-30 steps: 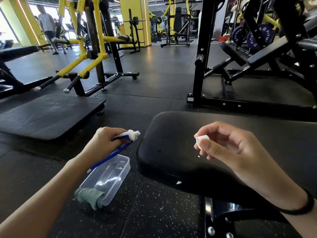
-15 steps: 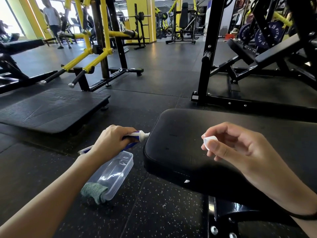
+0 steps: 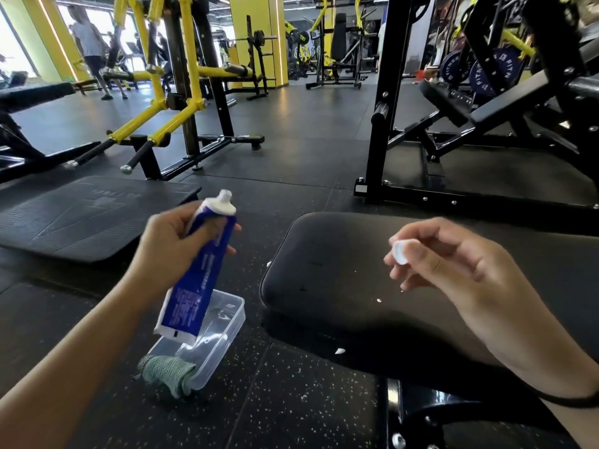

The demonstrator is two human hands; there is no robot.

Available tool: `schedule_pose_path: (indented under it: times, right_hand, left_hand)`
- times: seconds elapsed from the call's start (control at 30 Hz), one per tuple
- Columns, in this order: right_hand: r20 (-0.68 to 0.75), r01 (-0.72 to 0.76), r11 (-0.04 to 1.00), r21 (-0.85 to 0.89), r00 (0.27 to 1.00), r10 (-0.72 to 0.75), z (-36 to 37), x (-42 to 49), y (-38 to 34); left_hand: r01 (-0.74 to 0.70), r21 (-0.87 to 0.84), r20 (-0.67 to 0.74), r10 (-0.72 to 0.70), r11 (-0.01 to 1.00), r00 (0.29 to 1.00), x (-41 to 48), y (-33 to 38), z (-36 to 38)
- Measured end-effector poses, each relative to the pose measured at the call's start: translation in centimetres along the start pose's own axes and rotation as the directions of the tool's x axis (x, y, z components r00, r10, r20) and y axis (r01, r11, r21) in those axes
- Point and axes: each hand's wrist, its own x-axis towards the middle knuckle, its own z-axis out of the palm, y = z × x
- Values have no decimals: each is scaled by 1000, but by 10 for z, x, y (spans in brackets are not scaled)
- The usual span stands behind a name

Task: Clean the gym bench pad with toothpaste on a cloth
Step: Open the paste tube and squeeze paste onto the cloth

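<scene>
Gym floor of black speckled rubber tiles fills the frame, with yellow and black weight machines [image 3: 168, 92] across the upper left and a black rack [image 3: 382, 124] at upper right. Person in a white top [image 3: 90, 50] stands far off at upper left.

Black bench pad [image 3: 324, 270] sits centre to lower right, rounded end toward the left. Few white specks on its top, one white blob [image 3: 339, 350] on its lower front edge.

Left hand [image 3: 168, 254] at centre left is closed around a blue toothpaste tube [image 3: 201, 270], gripping the upper part. Tube is nearly upright, white nozzle end [image 3: 223, 202] up and uncapped, flat crimped end down, hanging over a container. Tube is in the air just left of the pad, not touching it.

Right hand [image 3: 453, 264] hovers over the pad at centre right, thumb and fingertips pinched on a small white cap [image 3: 400, 252]; other fingers loosely curled. Black band [image 3: 573, 400] on that wrist.

Clear plastic container [image 3: 223, 332] lies on the floor at lower centre-left, just beside the pad's left end. Green cloth [image 3: 167, 374] is bunched at the container's near end, hanging over the rim onto the floor. Cloth is well apart from both hands.

Flat black ribbed platform [image 3: 81, 215] lies on the floor at mid left, behind the left hand.
</scene>
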Motion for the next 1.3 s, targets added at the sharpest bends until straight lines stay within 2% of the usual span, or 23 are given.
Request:
schedule_pose_path:
  times: [0.1, 0.17, 0.27, 0.4, 0.53, 0.63, 0.7, 0.8, 0.93, 1.0, 1.17, 1.23, 1.3]
  right_hand:
    - [-139, 40, 989, 145, 990, -20, -18, 9, -8]
    - [-172, 87, 984, 156, 983, -60, -32, 12, -16]
    - [-168, 95, 983, 158, 983, -68, -47, 8, -25]
    - [-175, 61, 990, 130, 984, -38, -63, -9, -30]
    - [-290, 96, 992, 80, 955, -69, -88, -35, -34]
    - [-446, 127, 987, 103, 892, -68, -114, -57, -37]
    - [-529, 143, 984, 107, 846, -66, -131, -72, -38]
    - [-624, 163, 980, 117, 779, -55, -157, -90, -42]
    - [-696, 191, 973, 129, 716, -48, -188, -108, -44]
    - [-722, 204, 970, 135, 691, -45, -201, -115, -42]
    - [-778, 216, 961, 175, 628, 0, -229, -133, -39]
    - [-795, 209, 961, 181, 606, 18, -240, -140, -37]
    - [-807, 205, 961, 187, 590, 31, -248, -146, -34]
  left_hand:
    - [21, -232, -30, -29, 972, 999, 7, 48, 3]
    - [68, -325, 19, -65, 943, 998, 7, 77, 13]
    - [114, -286, 218, -52, 951, 975, -10, 109, 43]
    - [184, -354, 409, -25, 917, 912, -27, 133, 95]
    - [72, -267, 526, 83, 961, 846, -27, 146, 144]
    - [-122, -148, 592, 187, 981, 784, -19, 164, 181]
    - [-276, -59, 649, 247, 959, 719, -12, 174, 204]
    - [-505, 68, 728, 303, 861, 615, -8, 188, 239]
    - [-724, 223, 776, 330, 652, 537, -10, 200, 281]
    - [-772, 251, 804, 319, 584, 502, -12, 205, 298]
    - [-839, 184, 855, 338, 511, 393, -25, 221, 338]
    - [-894, 168, 892, 322, 415, 317, -30, 226, 353]
    - [-948, 178, 931, 268, 264, 249, -35, 227, 364]
